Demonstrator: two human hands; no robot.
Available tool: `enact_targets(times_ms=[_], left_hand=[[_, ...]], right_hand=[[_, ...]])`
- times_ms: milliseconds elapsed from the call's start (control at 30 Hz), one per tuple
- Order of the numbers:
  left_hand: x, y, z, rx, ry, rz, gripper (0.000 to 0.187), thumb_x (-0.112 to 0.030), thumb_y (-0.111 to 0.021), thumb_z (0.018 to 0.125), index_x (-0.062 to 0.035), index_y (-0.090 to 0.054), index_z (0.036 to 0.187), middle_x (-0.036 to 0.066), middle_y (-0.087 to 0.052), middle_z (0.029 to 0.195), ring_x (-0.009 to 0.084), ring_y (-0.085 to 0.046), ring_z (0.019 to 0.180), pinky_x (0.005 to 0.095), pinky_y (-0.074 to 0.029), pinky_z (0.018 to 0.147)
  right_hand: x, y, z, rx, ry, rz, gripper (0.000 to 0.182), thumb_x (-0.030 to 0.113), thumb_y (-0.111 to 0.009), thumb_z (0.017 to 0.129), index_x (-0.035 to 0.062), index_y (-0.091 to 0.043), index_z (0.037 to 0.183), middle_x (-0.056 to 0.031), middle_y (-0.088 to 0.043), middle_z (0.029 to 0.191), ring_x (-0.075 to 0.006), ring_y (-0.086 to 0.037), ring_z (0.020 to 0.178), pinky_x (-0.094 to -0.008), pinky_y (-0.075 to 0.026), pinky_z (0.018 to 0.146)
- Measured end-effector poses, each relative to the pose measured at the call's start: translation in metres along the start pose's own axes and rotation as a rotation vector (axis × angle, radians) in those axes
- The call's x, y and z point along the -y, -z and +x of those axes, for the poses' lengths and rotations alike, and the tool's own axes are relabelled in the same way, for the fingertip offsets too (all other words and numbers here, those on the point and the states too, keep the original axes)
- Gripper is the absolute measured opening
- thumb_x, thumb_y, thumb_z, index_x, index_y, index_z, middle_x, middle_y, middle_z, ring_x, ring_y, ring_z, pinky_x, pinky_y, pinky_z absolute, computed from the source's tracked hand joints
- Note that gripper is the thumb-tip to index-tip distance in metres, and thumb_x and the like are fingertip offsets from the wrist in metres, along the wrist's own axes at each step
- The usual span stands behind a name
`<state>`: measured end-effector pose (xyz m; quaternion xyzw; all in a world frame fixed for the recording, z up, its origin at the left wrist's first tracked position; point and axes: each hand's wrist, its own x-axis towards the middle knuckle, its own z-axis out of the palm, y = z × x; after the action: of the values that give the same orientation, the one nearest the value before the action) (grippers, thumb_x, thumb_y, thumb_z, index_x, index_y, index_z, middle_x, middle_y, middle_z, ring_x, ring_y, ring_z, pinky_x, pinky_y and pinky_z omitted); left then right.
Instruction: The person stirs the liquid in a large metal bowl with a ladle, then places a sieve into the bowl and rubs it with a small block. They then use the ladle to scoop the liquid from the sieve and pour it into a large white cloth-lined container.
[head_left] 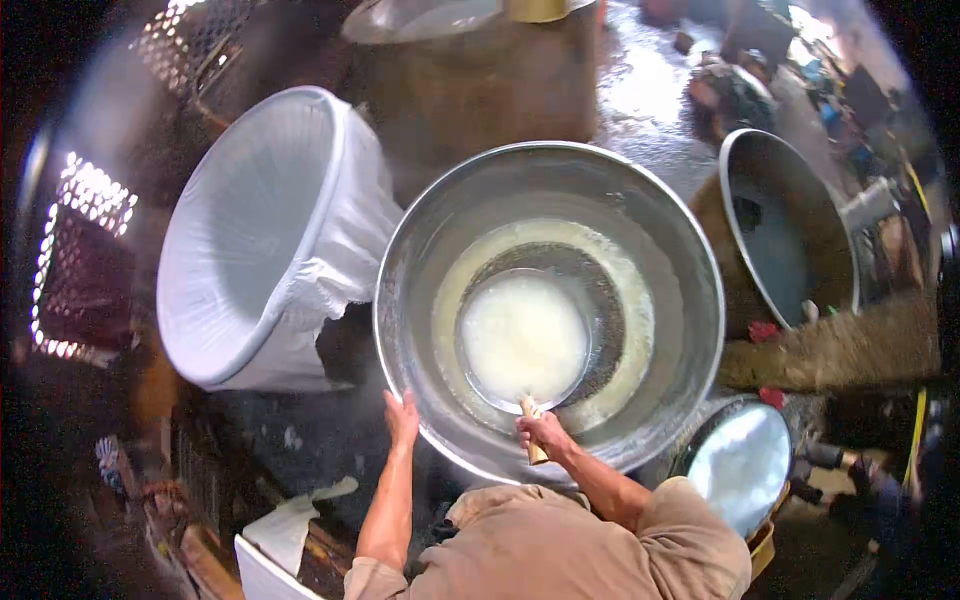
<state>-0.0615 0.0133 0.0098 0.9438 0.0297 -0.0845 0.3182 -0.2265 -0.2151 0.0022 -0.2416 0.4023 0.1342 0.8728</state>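
A large round metal vat (pixel 690 250) stands in front of me, with pale residue in a ring on its inner floor. Inside it is a round pan (pixel 525 338) full of whitish, cloudy liquid. My right hand (pixel 543 431) is wrapped round the pan's wooden handle (pixel 531 407), at the near side of the vat. At the vat's near left rim, my left hand (pixel 402 412) touches the outer edge with its fingers apart and holds nothing.
To the left stands a big tub lined with white cloth (pixel 350 190). A tall vat (pixel 785 245) with dark liquid is at the right, behind a ledge (pixel 840 350). A round metal lid or basin (pixel 740 468) lies near my right elbow. A white box (pixel 262 570) is at lower left.
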Motion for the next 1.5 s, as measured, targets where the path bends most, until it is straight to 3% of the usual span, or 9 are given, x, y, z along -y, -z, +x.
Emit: enact_targets(times_ms=[167, 200, 333, 600, 1067, 1200, 1300, 1433, 1500], left_hand=[[0.056, -0.034, 0.03, 0.045, -0.11, -0.159, 0.063, -0.021, -0.052, 0.081, 0.012, -0.022, 0.125, 0.033, -0.042, 0.115, 0.0411, -0.044, 0.106, 0.0395, -0.035, 0.091], [-0.007, 0.009, -0.006, 0.136, -0.013, -0.117, 0.061, -0.018, -0.052, 0.08, 0.0094, -0.021, 0.125, 0.033, -0.044, 0.112, 0.0408, -0.046, 0.104, 0.0399, -0.037, 0.087], [0.016, -0.012, 0.014, 0.098, -0.106, -0.175, 0.049, -0.013, -0.05, 0.079, 0.0078, -0.028, 0.118, 0.031, -0.05, 0.103, 0.0421, -0.05, 0.097, 0.0426, -0.041, 0.081], [0.018, -0.017, 0.025, 0.182, -0.159, -0.178, 0.04, -0.017, -0.048, 0.077, 0.0068, -0.033, 0.105, 0.032, -0.049, 0.102, 0.043, -0.049, 0.097, 0.0462, -0.038, 0.083], [0.01, -0.003, 0.021, 0.261, -0.209, -0.129, 0.05, -0.016, -0.048, 0.072, 0.0167, -0.027, 0.103, 0.038, -0.043, 0.104, 0.0454, -0.046, 0.099, 0.045, -0.036, 0.087], [0.021, -0.017, 0.038, 0.261, -0.23, -0.139, 0.05, -0.018, -0.048, 0.073, 0.0158, -0.026, 0.102, 0.039, -0.045, 0.1, 0.0471, -0.047, 0.097, 0.0456, -0.037, 0.085], [0.018, -0.015, 0.029, 0.215, -0.233, -0.144, 0.043, -0.016, -0.046, 0.074, 0.0143, -0.028, 0.098, 0.039, -0.046, 0.096, 0.0476, -0.048, 0.094, 0.0472, -0.037, 0.083], [0.019, -0.021, 0.026, 0.124, -0.183, -0.168, 0.037, -0.013, -0.045, 0.075, 0.0108, -0.029, 0.098, 0.038, -0.047, 0.095, 0.0471, -0.049, 0.092, 0.0498, -0.036, 0.079], [0.02, -0.025, 0.026, 0.088, -0.118, -0.165, 0.035, -0.012, -0.044, 0.075, 0.0094, -0.029, 0.098, 0.036, -0.047, 0.094, 0.0469, -0.049, 0.09, 0.0508, -0.036, 0.078]], right_hand=[[0.007, 0.035, -0.089, -0.169, 0.14, -0.06, 0.008, 0.0, -0.052, 0.077, -0.0029, -0.048, 0.084, -0.0046, -0.046, 0.063, -0.0116, -0.043, 0.046, -0.0262, -0.039, 0.038], [0.012, 0.033, -0.115, -0.291, 0.135, -0.097, 0.008, -0.001, -0.051, 0.078, -0.0038, -0.047, 0.085, -0.0051, -0.046, 0.062, -0.0111, -0.043, 0.046, -0.0252, -0.039, 0.038], [0.0, 0.076, -0.168, -0.368, 0.308, 0.059, 0.005, -0.002, -0.049, 0.079, -0.003, -0.045, 0.083, -0.0029, -0.042, 0.059, -0.0105, -0.043, 0.046, -0.0247, -0.04, 0.037], [-0.006, 0.126, -0.25, -0.329, 0.384, 0.356, 0.011, 0.004, -0.046, 0.08, 0.004, -0.039, 0.072, -0.0002, -0.041, 0.051, -0.0083, -0.041, 0.04, -0.0227, -0.04, 0.037], [0.024, 0.138, -0.298, 0.107, 0.572, 0.817, 0.018, 0.008, -0.044, 0.08, 0.006, -0.041, 0.063, -0.0017, -0.045, 0.052, -0.0102, -0.043, 0.041, -0.0211, -0.041, 0.04], [0.045, 0.125, -0.315, 0.483, 0.604, 1.048, 0.014, 0.008, -0.05, 0.08, 0.003, -0.043, 0.069, -0.004, -0.045, 0.058, -0.0105, -0.044, 0.045, -0.0204, -0.042, 0.043], [0.058, 0.11, -0.318, 0.708, 0.779, 0.99, 0.01, 0.008, -0.05, 0.08, -0.0008, -0.045, 0.077, -0.0043, -0.047, 0.063, -0.0103, -0.045, 0.049, -0.0217, -0.042, 0.047], [0.081, 0.083, -0.299, 0.739, 1.061, 0.847, 0.009, 0.008, -0.051, 0.079, 0.0017, -0.044, 0.082, -0.0009, -0.042, 0.064, -0.006, -0.041, 0.051, -0.0193, -0.038, 0.043], [0.078, 0.051, -0.278, 0.376, 1.212, 0.686, 0.013, 0.009, -0.054, 0.077, 0.0042, -0.044, 0.085, 0.0009, -0.042, 0.066, -0.0033, -0.038, 0.048, -0.0156, -0.035, 0.039]])
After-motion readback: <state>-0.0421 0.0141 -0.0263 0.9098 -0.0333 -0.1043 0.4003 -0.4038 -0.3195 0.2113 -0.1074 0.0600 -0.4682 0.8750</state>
